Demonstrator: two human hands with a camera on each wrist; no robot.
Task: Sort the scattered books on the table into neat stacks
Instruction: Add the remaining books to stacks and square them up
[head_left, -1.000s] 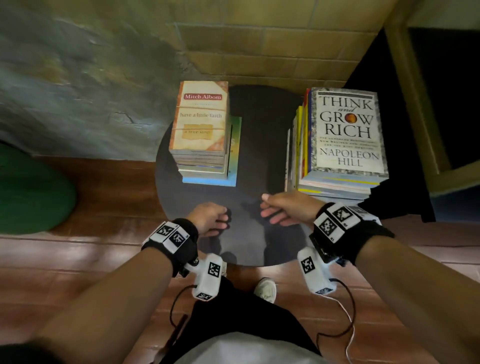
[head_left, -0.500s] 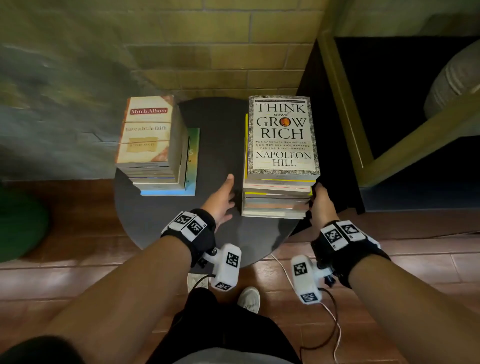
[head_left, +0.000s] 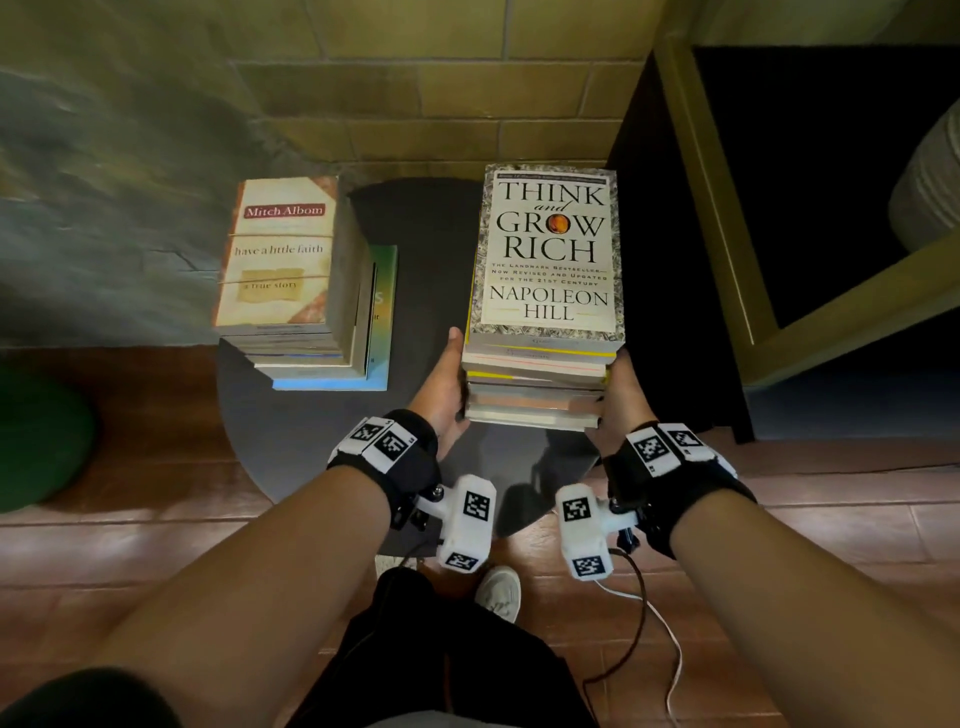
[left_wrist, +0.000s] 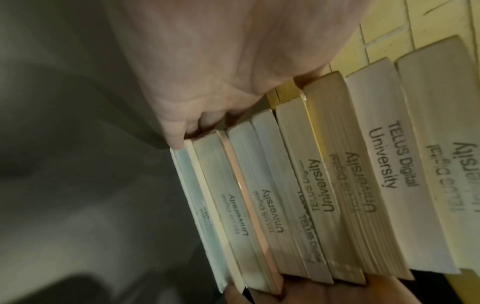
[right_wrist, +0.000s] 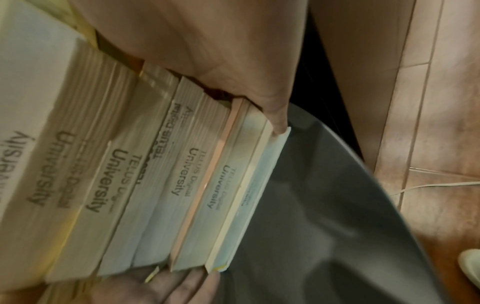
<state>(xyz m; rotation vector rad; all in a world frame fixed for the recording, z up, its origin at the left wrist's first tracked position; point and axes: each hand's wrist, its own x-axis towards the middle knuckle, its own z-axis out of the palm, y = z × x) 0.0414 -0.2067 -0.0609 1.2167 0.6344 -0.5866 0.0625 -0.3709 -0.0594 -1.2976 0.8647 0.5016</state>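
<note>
round table (head_left: 291, 441), hands flanking right stack (head_left: 540, 384)

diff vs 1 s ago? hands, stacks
Both hands left the bare table front and closed in on the right stack: left hand now presses its left side, right hand its right side. The camera also shifted, so whether that stack moved is unclear. The left stack is untouched, in the same order.

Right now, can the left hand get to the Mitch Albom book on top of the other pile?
Probably yes. The left hand presses the right stack, but only bare table lies between it and the Mitch Albom book. It must let go first.
</note>
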